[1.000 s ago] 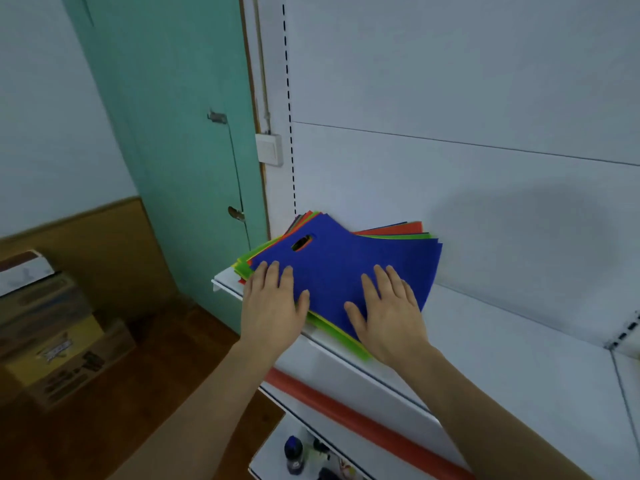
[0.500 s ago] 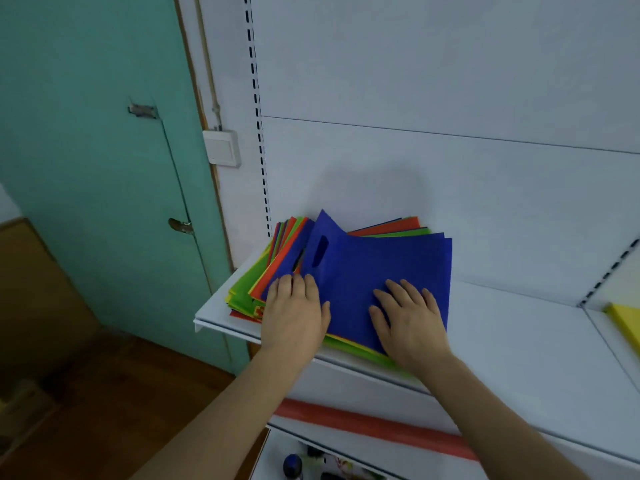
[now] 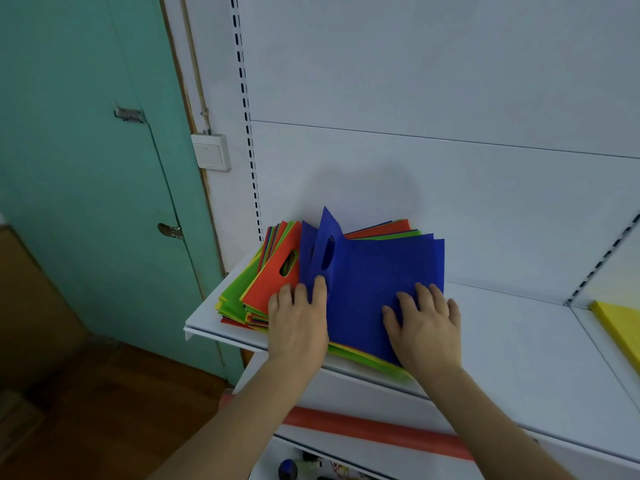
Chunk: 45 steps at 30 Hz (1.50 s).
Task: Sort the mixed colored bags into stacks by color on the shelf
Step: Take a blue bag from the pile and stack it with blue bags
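A mixed pile of coloured bags [image 3: 263, 289] lies at the left end of the white shelf [image 3: 519, 341], close against the back wall. On top are the blue bags [image 3: 374, 278], spread toward the right, with their left edge, the one with the handle cutout, standing up off the pile. Just left of them an orange bag [image 3: 273, 275] with its own handle cutout lies exposed, and green and yellow edges show along the near and left sides of the pile.

The left hand [image 3: 298, 323] rests on the near edge of the pile, its fingers laid against the raised blue edge; whether they pinch it or only press it I cannot tell. The right hand [image 3: 426, 323] lies flat, fingers spread and straight, pressing on the blue bags near their near right corner.

At the far right of the shelf a yellow stack [image 3: 620, 323] lies well apart from the pile. An orange strip [image 3: 381, 429] runs along the front of the shelf below. Left of the shelf stands a green door [image 3: 86, 168], with a white wall switch [image 3: 211, 152] beside it.
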### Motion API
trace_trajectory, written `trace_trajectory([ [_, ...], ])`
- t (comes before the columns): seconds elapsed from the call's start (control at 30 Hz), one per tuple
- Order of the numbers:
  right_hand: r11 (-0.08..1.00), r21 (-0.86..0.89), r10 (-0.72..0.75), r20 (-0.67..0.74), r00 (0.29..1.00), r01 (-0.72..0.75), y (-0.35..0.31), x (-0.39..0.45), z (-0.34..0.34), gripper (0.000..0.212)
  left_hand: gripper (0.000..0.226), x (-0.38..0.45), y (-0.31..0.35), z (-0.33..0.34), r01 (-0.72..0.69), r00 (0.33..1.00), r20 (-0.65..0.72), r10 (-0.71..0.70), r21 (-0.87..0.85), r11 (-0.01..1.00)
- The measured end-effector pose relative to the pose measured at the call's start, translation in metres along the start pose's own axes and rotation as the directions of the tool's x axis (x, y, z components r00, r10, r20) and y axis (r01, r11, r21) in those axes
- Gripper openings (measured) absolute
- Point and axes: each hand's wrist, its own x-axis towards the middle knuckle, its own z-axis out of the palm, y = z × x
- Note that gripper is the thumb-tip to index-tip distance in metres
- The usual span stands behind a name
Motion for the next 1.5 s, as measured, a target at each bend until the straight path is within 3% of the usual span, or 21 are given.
trace_trajectory([
  [0.1, 0.980, 0.087, 0.175, 0.060, 0.983, -0.180, 0.018, 0.003, -0.002, 0.074, 0.073, 0.005, -0.001, -0.005, -0.020, 1.000, -0.021, 0.017, -0.166, 0.986],
  [0.2, 0.870, 0.371, 0.281, 0.170, 0.945, -0.325, 0.033, 0.012, -0.009, 0.081, 0.059, 0.013, -0.005, -0.012, 0.028, 1.000, -0.006, -0.031, -0.319, 0.947],
  [0.33, 0.752, 0.574, 0.326, 0.105, 0.939, -0.325, 0.047, 0.019, -0.018, 0.069, 0.029, 0.022, -0.010, -0.021, 0.118, 0.988, -0.004, -0.152, -0.610, 0.783],
  [0.4, 0.695, 0.625, 0.367, 0.114, 0.923, -0.354, 0.055, 0.022, -0.020, 0.057, 0.015, 0.029, -0.016, -0.025, 0.153, 0.975, -0.037, -0.220, -0.609, 0.779],
  [0.43, 0.692, 0.626, 0.376, 0.114, 0.920, -0.360, 0.060, 0.024, -0.019, 0.039, 0.013, 0.032, -0.019, -0.025, 0.169, 0.971, -0.035, -0.235, -0.591, 0.788],
  [0.5, 0.705, 0.612, 0.374, 0.106, 0.921, -0.357, 0.069, 0.026, -0.019, 0.006, 0.029, 0.039, -0.023, -0.026, 0.208, 0.971, 0.030, -0.235, -0.584, 0.784],
  [0.67, 0.682, 0.670, 0.361, 0.042, 0.932, -0.294, 0.080, 0.020, -0.017, 0.021, 0.049, 0.055, -0.022, -0.009, 0.353, 0.935, 0.218, -0.280, -0.654, 0.669],
  [0.73, 0.665, 0.702, 0.353, 0.006, 0.936, -0.255, 0.082, 0.015, -0.018, 0.021, 0.050, 0.059, -0.018, -0.006, 0.409, 0.908, 0.273, -0.316, -0.741, 0.534],
  [0.8, 0.647, 0.737, 0.346, -0.057, 0.936, -0.194, 0.085, 0.012, -0.023, 0.015, 0.044, 0.061, -0.014, -0.005, 0.379, 0.910, 0.239, -0.339, -0.812, 0.445],
  [0.93, 0.530, 0.843, 0.407, -0.155, 0.900, -0.095, 0.090, 0.012, -0.041, 0.016, 0.046, 0.066, -0.010, -0.018, 0.151, 0.943, -0.061, -0.327, -0.798, 0.583],
  [1.03, 0.458, 0.889, 0.422, -0.208, 0.882, -0.009, 0.087, 0.011, -0.055, 0.019, 0.055, 0.071, -0.008, -0.032, -0.004, 0.930, -0.185, -0.317, -0.869, 0.494],
  [1.2, 0.450, 0.893, 0.377, -0.200, 0.904, 0.010, 0.083, 0.005, -0.052, 0.020, 0.059, 0.067, 0.003, -0.037, -0.084, 0.921, -0.193, -0.338, -0.947, 0.311],
  [1.27, 0.476, 0.879, 0.365, -0.159, 0.917, -0.037, 0.085, 0.004, -0.045, 0.022, 0.049, 0.065, 0.006, -0.031, -0.066, 0.924, -0.183, -0.336, -0.941, 0.331],
  [1.37, 0.499, 0.864, 0.373, -0.144, 0.916, -0.068, 0.090, 0.006, -0.040, 0.020, 0.013, 0.065, 0.008, -0.023, 0.028, 0.940, -0.121, -0.318, -0.904, 0.426],
  [1.5, 0.487, 0.872, 0.402, -0.163, 0.901, -0.059, 0.093, 0.003, -0.041, 0.024, 0.019, 0.063, 0.008, -0.023, 0.004, 0.954, -0.126, -0.272, -0.903, 0.430],
])
